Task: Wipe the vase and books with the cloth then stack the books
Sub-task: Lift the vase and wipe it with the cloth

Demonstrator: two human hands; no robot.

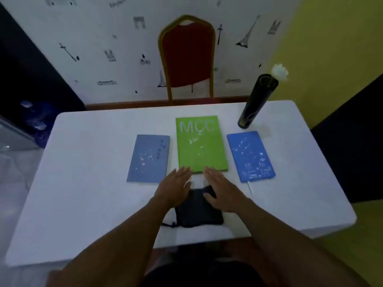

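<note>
Three books lie side by side on the white table (87,183): a grey-blue book (148,158) on the left, a green book (200,143) marked MCC in the middle, a bright blue book (249,158) on the right. A tall black vase (256,101) with a white flower (279,72) stands at the back right. A folded dark cloth (199,212) lies near the front edge. My left hand (174,187) and my right hand (222,190) hover flat over the cloth's far end, fingers spread, holding nothing.
A red chair with a gold frame (187,56) stands behind the table against a patterned white wall. A yellow wall (331,48) is at the right. Dark furniture (27,90) stands to the left of the table.
</note>
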